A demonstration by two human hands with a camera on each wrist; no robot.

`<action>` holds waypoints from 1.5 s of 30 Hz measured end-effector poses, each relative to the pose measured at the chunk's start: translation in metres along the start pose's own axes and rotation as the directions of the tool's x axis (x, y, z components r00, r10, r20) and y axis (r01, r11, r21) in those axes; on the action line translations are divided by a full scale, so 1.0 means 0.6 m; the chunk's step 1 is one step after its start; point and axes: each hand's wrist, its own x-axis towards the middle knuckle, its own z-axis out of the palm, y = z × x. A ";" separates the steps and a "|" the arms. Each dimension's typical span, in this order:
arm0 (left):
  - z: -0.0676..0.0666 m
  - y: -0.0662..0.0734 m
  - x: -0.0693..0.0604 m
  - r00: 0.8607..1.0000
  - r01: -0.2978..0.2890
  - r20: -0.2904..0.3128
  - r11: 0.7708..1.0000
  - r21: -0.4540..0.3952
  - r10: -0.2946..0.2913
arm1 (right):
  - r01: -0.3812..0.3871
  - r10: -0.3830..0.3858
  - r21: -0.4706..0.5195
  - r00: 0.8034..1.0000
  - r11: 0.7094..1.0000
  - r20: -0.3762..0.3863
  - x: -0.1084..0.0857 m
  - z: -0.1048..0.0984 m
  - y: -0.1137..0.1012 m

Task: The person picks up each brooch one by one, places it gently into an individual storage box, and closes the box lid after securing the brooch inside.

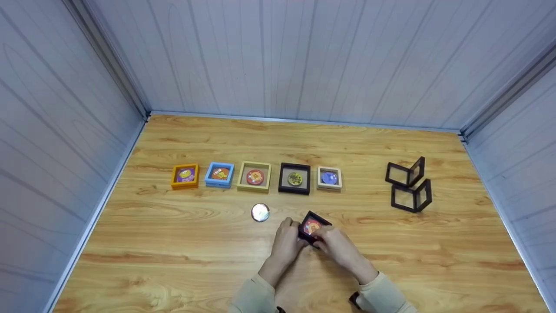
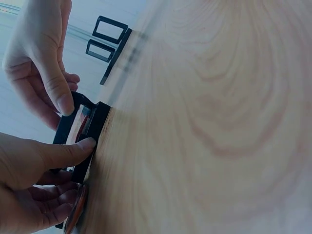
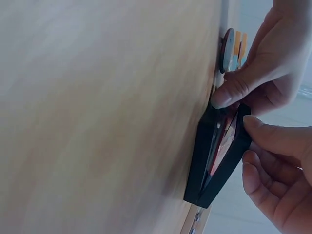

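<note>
Both hands are on a small hinged black display frame (image 1: 322, 219), whose two halves stand slightly apart in the wrist views. A red and gold round badge (image 1: 311, 227) lies between its halves. My left hand (image 1: 286, 242) grips the lower half at the left side, thumb (image 2: 80, 147) along its edge. The right hand (image 1: 342, 248) pinches the upper half, with its thumb (image 3: 253, 122) on the rim. Just left of my left hand lies a shiny silver disc (image 1: 260, 212), flat on the wooden table (image 1: 195, 248).
Behind the hands stands a row of filled frames: orange (image 1: 174, 176), light blue (image 1: 207, 174), yellow (image 1: 240, 176), black (image 1: 281, 178) and cream (image 1: 319, 178). Two open black frames (image 1: 393, 176) sit at the right. Pale panel walls (image 1: 282, 61) enclose the table.
</note>
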 end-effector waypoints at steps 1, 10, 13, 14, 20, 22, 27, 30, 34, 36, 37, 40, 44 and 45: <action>0.000 0.000 0.000 1.000 -0.001 0.000 1.000 0.001 0.001 | -0.001 0.001 -0.001 1.000 1.000 0.003 0.000 0.001 0.000; 0.001 0.002 0.001 1.000 0.013 0.002 1.000 0.019 -0.013 | 0.013 -0.013 -0.012 1.000 1.000 0.009 0.001 0.009 -0.001; 0.002 0.002 0.001 1.000 0.021 0.010 1.000 0.023 -0.021 | 0.014 -0.014 -0.012 1.000 1.000 0.004 0.002 0.011 -0.003; 0.002 0.002 0.001 1.000 0.024 0.013 0.999 0.024 -0.024 | 0.017 -0.017 -0.016 1.000 1.000 0.002 0.002 0.011 -0.003; 0.002 0.002 0.001 1.000 0.020 0.008 1.000 0.017 -0.020 | 0.027 -0.028 -0.038 1.000 0.999 -0.006 0.000 0.013 -0.003; 0.000 0.001 -0.001 1.000 0.011 0.005 1.000 0.013 -0.011 | 0.017 -0.017 -0.040 1.000 0.999 -0.002 -0.002 0.011 -0.001; -0.009 -0.003 -0.005 1.000 0.007 0.010 1.000 0.014 -0.008 | -0.020 0.020 -0.048 1.000 0.999 0.015 -0.008 0.003 0.005; -0.017 -0.008 -0.006 1.000 0.017 0.001 1.000 0.009 -0.017 | -0.041 0.042 -0.047 0.999 0.998 0.024 -0.013 -0.005 0.012; -0.026 -0.017 -0.009 0.999 0.024 -0.025 1.000 -0.021 -0.024 | -0.071 0.073 -0.050 0.996 0.996 0.043 -0.020 -0.015 0.023; -0.030 -0.022 -0.010 0.999 0.032 -0.030 0.999 -0.037 -0.033 | -0.088 0.091 -0.055 0.994 0.995 0.053 -0.023 -0.020 0.029; -0.033 -0.024 -0.011 0.999 0.038 -0.030 0.998 -0.041 -0.039 | -0.098 0.101 -0.056 0.993 0.994 0.054 -0.025 -0.023 0.032; -0.040 -0.033 -0.013 0.998 0.049 -0.043 0.998 -0.044 -0.051 | -0.121 0.125 -0.071 0.991 0.990 0.049 -0.031 -0.030 0.043; -0.051 -0.047 -0.014 0.995 0.044 -0.089 0.999 -0.011 -0.044 | -0.133 0.137 -0.110 0.990 0.985 0.023 -0.038 -0.038 0.057; -0.053 -0.051 -0.014 0.994 0.041 -0.101 0.999 0.001 -0.040 | -0.133 0.136 -0.121 0.991 0.984 0.018 -0.039 -0.040 0.061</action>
